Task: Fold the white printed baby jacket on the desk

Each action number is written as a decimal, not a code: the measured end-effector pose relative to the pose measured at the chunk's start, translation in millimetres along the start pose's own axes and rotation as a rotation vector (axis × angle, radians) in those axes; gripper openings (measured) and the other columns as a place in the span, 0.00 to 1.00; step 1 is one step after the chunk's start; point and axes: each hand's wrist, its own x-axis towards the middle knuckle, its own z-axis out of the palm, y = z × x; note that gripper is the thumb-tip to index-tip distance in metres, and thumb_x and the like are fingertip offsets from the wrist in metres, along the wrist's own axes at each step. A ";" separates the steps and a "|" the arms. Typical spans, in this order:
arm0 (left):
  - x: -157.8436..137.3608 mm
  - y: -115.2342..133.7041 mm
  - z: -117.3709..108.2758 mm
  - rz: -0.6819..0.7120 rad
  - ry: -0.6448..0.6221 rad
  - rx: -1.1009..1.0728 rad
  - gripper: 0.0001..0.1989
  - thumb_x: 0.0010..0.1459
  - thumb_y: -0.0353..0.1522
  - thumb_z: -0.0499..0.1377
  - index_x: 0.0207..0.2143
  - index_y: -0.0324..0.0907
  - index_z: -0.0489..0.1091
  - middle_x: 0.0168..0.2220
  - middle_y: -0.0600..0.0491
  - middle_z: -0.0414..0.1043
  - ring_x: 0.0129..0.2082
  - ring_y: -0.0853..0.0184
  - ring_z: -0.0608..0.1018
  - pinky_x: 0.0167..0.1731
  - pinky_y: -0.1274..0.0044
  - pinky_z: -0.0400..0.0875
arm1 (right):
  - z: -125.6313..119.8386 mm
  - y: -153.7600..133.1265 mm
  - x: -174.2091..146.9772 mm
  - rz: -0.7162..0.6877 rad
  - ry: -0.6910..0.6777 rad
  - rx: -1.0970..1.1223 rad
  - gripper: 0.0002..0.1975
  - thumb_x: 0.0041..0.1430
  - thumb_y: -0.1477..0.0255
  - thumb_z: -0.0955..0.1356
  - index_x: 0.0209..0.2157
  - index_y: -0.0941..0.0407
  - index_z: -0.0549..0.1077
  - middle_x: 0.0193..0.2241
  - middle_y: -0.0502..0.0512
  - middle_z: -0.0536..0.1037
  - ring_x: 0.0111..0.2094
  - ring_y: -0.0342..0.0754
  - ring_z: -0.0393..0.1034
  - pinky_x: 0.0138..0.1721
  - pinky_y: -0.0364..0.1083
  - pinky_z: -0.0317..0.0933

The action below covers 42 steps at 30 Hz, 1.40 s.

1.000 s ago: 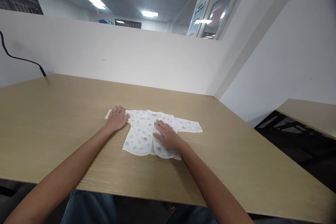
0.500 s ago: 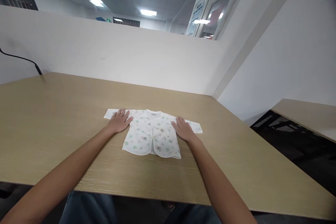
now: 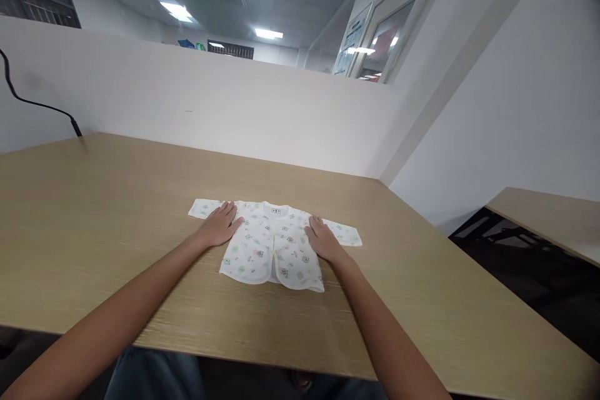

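Note:
A small white baby shirt with green and grey animal prints lies flat on the wooden table, its neckline pointing away from me and both sleeves spread sideways. My left hand rests flat across the shirt's left sleeve near the armpit, fingers stretched out. On the other side my right hand lies on the right sleeve where it joins the body, fingers extended and close together. Neither hand grips the cloth. Below the front closure, the two rounded front edges part slightly at the hem.
The wooden table meets a white partition at the back. A black cable hangs down to the table's far left corner. At the right stands another table with a dark frame beneath it.
My left hand has slid inward along the sleeve, toward the shirt's body, baring more of the cuff end. My right hand has also shifted slightly inward. The view has tilted a little upward.

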 end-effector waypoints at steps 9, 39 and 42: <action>4.8 -46.4 -15.9 -0.181 -0.042 0.059 0.38 0.68 0.52 0.32 0.69 0.38 0.55 0.73 0.43 0.48 0.73 0.52 0.51 0.68 0.57 0.45 | -14.9 49.8 -2.7 0.369 0.023 -0.190 0.30 0.70 0.64 0.52 0.63 0.68 0.64 0.66 0.74 0.60 0.69 0.61 0.50 0.67 0.60 0.48; -28.8 70.4 13.1 0.277 -0.141 0.025 0.40 0.67 0.57 0.37 0.73 0.45 0.46 0.74 0.47 0.37 0.74 0.50 0.42 0.70 0.56 0.43 | 17.2 -81.2 -15.9 -0.217 -0.123 -0.115 0.43 0.70 0.47 0.51 0.71 0.68 0.50 0.72 0.68 0.43 0.73 0.62 0.36 0.71 0.60 0.40; -29.3 70.0 12.8 0.277 -0.140 0.028 0.40 0.67 0.57 0.37 0.73 0.45 0.46 0.74 0.47 0.37 0.74 0.50 0.43 0.70 0.56 0.43 | 16.6 -81.7 -16.0 -0.223 -0.125 -0.118 0.45 0.69 0.45 0.51 0.71 0.68 0.50 0.72 0.69 0.43 0.73 0.62 0.36 0.71 0.60 0.40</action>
